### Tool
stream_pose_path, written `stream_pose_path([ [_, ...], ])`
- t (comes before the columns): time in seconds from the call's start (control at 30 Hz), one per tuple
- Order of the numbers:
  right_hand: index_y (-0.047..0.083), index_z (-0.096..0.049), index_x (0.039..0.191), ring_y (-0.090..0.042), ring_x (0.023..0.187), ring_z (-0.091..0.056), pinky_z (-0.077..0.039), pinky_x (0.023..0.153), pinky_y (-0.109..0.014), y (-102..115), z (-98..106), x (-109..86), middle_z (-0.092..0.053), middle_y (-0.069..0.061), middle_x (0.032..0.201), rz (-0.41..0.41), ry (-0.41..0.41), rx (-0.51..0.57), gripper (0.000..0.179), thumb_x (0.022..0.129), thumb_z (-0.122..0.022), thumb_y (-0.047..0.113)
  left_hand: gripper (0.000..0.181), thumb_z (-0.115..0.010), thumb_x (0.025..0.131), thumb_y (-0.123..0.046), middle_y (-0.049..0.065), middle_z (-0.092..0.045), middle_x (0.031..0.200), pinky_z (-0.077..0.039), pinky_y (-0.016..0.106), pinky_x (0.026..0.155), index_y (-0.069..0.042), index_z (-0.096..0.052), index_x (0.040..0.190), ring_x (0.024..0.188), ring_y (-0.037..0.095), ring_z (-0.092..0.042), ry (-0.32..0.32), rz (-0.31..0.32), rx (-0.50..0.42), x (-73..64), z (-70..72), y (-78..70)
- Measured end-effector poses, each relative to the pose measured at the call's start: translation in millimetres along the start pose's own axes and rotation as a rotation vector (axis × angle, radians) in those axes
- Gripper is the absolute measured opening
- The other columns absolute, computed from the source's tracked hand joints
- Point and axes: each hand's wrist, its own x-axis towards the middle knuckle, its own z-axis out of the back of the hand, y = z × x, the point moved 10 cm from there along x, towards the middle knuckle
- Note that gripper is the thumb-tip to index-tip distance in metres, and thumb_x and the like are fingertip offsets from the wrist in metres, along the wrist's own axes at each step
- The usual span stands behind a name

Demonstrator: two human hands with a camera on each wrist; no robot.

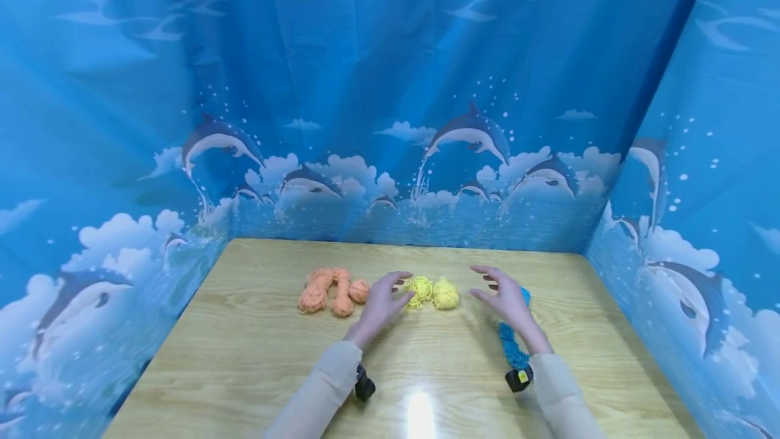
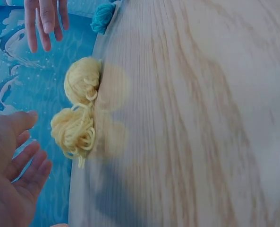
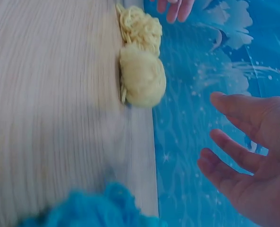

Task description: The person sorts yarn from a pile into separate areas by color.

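Observation:
Two bunches of yellow yarn lie side by side on the table between my hands: a loose, loopy tangle (image 1: pixel 418 292) on the left and a rounder ball (image 1: pixel 445 295) on the right. My left hand (image 1: pixel 382 300) hovers beside the tangle, fingers relaxed and apart, holding nothing. On the other side my right hand (image 1: pixel 503 297) is held up with spread fingers, a gap away from the yellow ball. Blue yarn (image 1: pixel 513 347) lies under and beside the right forearm, partly covered by it. In the right wrist view the blue yarn (image 3: pixel 99 208) shows blurred at the bottom.
Left of my left hand lies orange yarn (image 1: pixel 314 292) in an arched shape, with a small orange ball (image 1: pixel 359 290) close by. The wooden table (image 1: pixel 244 358) ends at a blue dolphin-print curtain (image 1: pixel 390 87) behind and at the sides.

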Motion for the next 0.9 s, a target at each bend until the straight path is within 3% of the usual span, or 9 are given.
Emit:
stream_pose_path([
  [0.2, 0.004, -0.055, 0.144, -0.047, 0.126, -0.053, -0.049, 0.101, -0.059, -11.8, 19.2, -6.3, -0.052, -0.026, 0.144, 0.000, -0.033, -0.034, 0.052, 0.095, -0.072, 0.010, 0.040, -0.073, 0.095, -0.016, 0.011, -0.066, 0.130, -0.057, 0.042, 0.095, -0.009, -0.064, 0.133, 0.114, 0.029, -0.065, -0.008, -0.055, -0.004, -1.4, -7.5, -15.4],
  [0.37, 0.002, -0.055, 0.143, -0.048, 0.124, -0.054, -0.050, 0.099, -0.059, -21.4, 33.7, -12.1, -0.052, -0.028, 0.143, -0.002, -0.053, -0.051, 0.051, 0.095, -0.071, 0.011, 0.042, -0.074, 0.094, -0.015, 0.011, -0.066, 0.130, -0.057, 0.041, 0.095, -0.006, -0.063, 0.133, 0.114, 0.029, -0.065, 0.024, -0.079, -0.034, -2.8, -22.9, -29.4],
  [0.57, 0.000, -0.052, 0.144, -0.050, 0.125, -0.052, -0.049, 0.101, -0.060, -38.9, 49.9, -17.1, -0.048, -0.030, 0.145, -0.009, -0.069, -0.055, 0.054, 0.095, -0.072, 0.009, 0.045, -0.076, 0.092, -0.015, 0.009, -0.067, 0.130, -0.057, 0.036, 0.096, -0.007, -0.063, 0.133, 0.114, 0.026, -0.065, 0.085, -0.097, -0.044, -4.9, -51.1, -47.3],
  [0.73, -0.001, -0.050, 0.146, -0.052, 0.126, -0.050, -0.047, 0.102, -0.063, -54.9, 59.3, -20.5, -0.047, -0.030, 0.146, -0.010, -0.065, -0.061, 0.057, 0.094, -0.071, 0.008, 0.046, -0.076, 0.092, -0.019, 0.007, -0.066, 0.132, -0.056, 0.030, 0.096, -0.010, -0.062, 0.136, 0.115, 0.025, -0.065, 0.157, -0.125, 0.000, -6.8, -76.6, -64.5],
  [0.9, 0.000, -0.050, 0.146, -0.052, 0.126, -0.049, -0.047, 0.101, -0.063, -69.7, 61.8, -23.5, -0.048, -0.030, 0.145, -0.030, -0.051, -0.094, 0.059, 0.093, -0.074, 0.010, 0.049, -0.076, 0.093, -0.019, 0.004, -0.064, 0.136, -0.054, 0.027, 0.097, -0.010, -0.060, 0.138, 0.118, 0.023, -0.064, 0.235, -0.186, 0.032, -7.0, -100.0, -84.3],
])
